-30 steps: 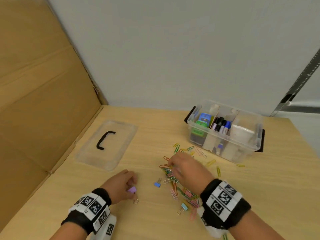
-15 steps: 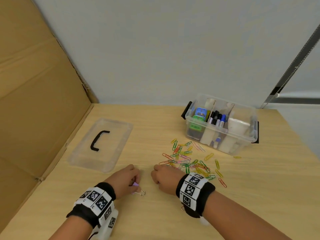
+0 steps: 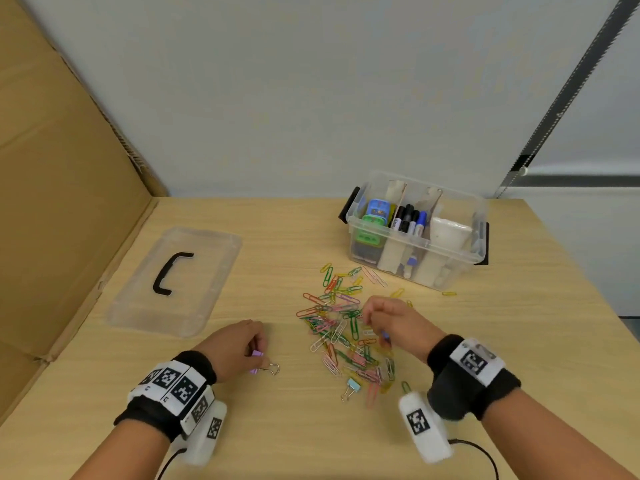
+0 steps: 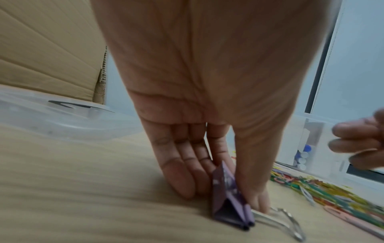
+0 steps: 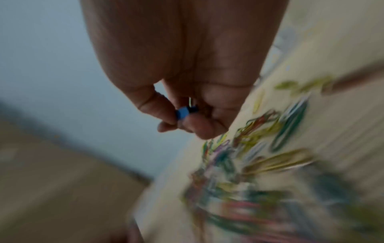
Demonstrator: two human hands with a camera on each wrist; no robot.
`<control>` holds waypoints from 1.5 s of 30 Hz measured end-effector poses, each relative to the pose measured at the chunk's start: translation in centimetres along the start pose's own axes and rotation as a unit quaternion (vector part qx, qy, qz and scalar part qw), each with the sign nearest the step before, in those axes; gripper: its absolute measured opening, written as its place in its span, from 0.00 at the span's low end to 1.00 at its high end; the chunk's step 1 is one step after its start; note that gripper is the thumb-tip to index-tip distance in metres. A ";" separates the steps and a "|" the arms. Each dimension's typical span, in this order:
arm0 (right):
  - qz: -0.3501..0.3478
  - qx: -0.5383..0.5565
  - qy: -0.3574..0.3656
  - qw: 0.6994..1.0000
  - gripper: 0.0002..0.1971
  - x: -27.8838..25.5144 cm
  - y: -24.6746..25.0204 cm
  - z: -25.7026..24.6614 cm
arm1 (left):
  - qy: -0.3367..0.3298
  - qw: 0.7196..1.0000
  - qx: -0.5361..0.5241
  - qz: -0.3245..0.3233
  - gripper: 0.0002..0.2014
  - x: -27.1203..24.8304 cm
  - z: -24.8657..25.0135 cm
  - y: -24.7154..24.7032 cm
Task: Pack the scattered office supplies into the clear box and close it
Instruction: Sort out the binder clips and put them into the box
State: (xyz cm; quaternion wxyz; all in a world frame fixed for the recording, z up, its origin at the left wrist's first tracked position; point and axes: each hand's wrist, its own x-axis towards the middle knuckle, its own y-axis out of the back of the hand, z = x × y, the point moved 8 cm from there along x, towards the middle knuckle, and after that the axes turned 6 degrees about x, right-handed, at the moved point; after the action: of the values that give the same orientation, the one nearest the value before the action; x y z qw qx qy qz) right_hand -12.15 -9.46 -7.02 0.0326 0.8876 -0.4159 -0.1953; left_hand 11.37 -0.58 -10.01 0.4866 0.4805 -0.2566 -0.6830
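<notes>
Head view: clear box (image 3: 415, 252) open at the far right of the tabletop (image 3: 284, 427), lid (image 3: 173, 282) lying well left of it.
Between box and hands, a heap of coloured paper clips (image 3: 341, 327), with a pale blue binder clip (image 3: 351, 386) at its near edge. Left hand (image 3: 232, 348) down on the tabletop, fingers (image 4: 255, 194) pinching a purple binder clip (image 4: 226, 203). Right hand (image 3: 394, 323) raised over the heap, fingers (image 5: 153, 106) curled round a blue binder clip (image 5: 182, 113).
</notes>
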 end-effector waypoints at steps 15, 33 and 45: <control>-0.216 -0.472 0.071 0.852 0.13 -3.2 -6.9 2.3 | -0.048 0.981 -0.126 0.142 0.06 -0.1 4.3 3.5; 0.270 -0.205 -0.159 0.927 0.19 6.6 24.1 -7.9 | -0.062 0.961 -0.137 0.233 0.07 2.0 7.1 5.5; 0.362 -0.234 0.004 0.902 0.20 1.8 22.4 -7.0 | -0.085 0.941 -0.176 0.277 0.07 2.0 9.6 7.0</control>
State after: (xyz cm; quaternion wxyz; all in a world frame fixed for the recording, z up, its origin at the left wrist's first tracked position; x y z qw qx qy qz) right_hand -24.74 -26.12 3.83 0.3091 0.6436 -0.6509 -0.2579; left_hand 5.51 -6.23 -1.21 0.7095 0.2373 -0.2961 -0.5938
